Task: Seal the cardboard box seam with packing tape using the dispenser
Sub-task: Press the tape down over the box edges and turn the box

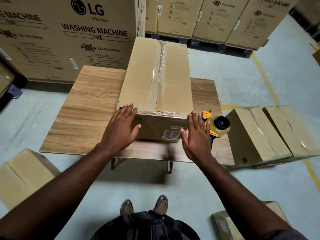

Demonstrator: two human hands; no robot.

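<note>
Cardboard box [143, 80]: lengthwise down the middle of the tabletop [86, 104], near end set back a little from the near edge, far end at or past the far edge; cannot tell which. Seam [158, 94] along the top, near to far, already under a strip of clear tape [155, 73], wrinkled toward the far end and ragged over the near top edge. Judged: main sealing pass largely done; hands likely there to steady, check or shift the box.

Left hand [121, 129]: laid over the near left top corner of the box, fingers [129, 110] straight and slightly spread, thumb down on the near face. Gripping nothing; probably bracing that corner.

Right hand [197, 137]: at the near right corner, fingers [194, 118] straight and pressed together, palm toward the box's right side, thumb by the label [171, 135] on the near face. Contact with the cardboard uncertain. Holding nothing.

Tape dispenser [218, 127]: yellow, black hub, set down near the right edge of the tabletop, just beyond the right hand, untouched. Within easy reach, presumably for a further strip.

Outward: smaller boxes [256, 135] on the floor [242, 75] off the right edge; washing machine cartons [69, 40] behind the far edge.
</note>
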